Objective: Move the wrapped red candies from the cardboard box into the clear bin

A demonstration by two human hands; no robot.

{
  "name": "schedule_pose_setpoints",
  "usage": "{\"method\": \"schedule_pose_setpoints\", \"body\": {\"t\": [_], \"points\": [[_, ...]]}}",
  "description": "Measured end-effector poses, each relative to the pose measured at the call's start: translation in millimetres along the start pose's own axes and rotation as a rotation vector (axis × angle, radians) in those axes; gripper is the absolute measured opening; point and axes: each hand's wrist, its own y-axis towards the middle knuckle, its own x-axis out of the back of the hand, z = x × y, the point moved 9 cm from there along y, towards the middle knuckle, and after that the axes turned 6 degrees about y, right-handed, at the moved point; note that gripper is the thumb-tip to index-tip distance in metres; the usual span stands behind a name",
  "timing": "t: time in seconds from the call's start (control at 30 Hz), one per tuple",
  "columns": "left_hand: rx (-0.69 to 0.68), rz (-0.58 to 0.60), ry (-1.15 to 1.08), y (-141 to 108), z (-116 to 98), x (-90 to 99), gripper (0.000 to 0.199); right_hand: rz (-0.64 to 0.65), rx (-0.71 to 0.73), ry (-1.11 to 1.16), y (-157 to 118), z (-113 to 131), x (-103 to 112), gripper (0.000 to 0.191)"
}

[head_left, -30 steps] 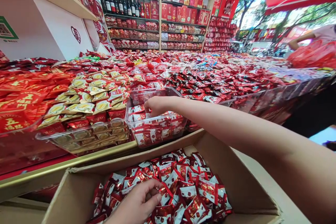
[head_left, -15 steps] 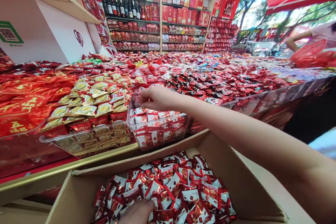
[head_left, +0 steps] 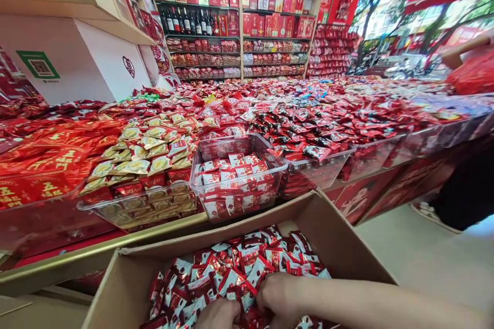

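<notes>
Both hands are down in a cardboard box [head_left: 347,231] holding a heap of red and white wrapped sweets [head_left: 200,285]. My right hand [head_left: 280,295] reaches in from the right, its fingers curled down among the packets. Beside it, at the bottom edge, my left hand [head_left: 219,313] touches the sweets. The fingertips of both hands are hidden, so what they hold cannot be made out. Just beyond the box, a clear plastic bin [head_left: 239,185] contains similar red and white packets in rows, with its upper part unfilled.
Gold durian packets [head_left: 146,151] and red packets [head_left: 50,164] lie left of the bin. Dark red packets [head_left: 301,131] are piled to its right. Shelves [head_left: 241,25] stand behind. A person's dark-clothed leg [head_left: 465,190] shows at right.
My right hand has moved from the clear bin down into the cardboard box, beside my left hand. The view has shifted slightly, and the packets in the bin are now uncovered.
</notes>
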Motion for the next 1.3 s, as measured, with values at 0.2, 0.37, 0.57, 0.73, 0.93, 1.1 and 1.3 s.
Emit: {"method": "schedule_pose_setpoints", "body": {"t": [0.2,0.37,0.57,0.73,0.93,1.1,1.3], "points": [[-0.015,-0.146,-0.263,1,1,44.3,0.007,-0.065,-0.075,0.486,-8,-25,28,0.006],[-0.06,-0.153,-0.599,-5,-15,79.6,0.021,-0.33,-0.06,0.83,-14,-40,65,0.032],[-0.169,-0.092,-0.878,-21,-49,76.6,0.015,-0.632,-0.012,1.18,-25,-27,96,0.035],[-0.198,-0.092,-1.113,-29,-60,80.1,0.034,-0.695,-0.003,1.224,-34,-24,104,0.035],[-0.036,-0.114,-1.285,-35,-48,87.9,0.028,-0.844,0.155,1.104,-57,-6,133,0.028],[-0.13,0.159,-1.649,-42,-67,82.1,0.047,-0.916,0.428,0.719,-81,28,148,0.025],[-0.026,-0.071,-1.586,-39,-50,84.1,0.025,-0.755,0.361,0.809,-69,25,132,0.038]]}}
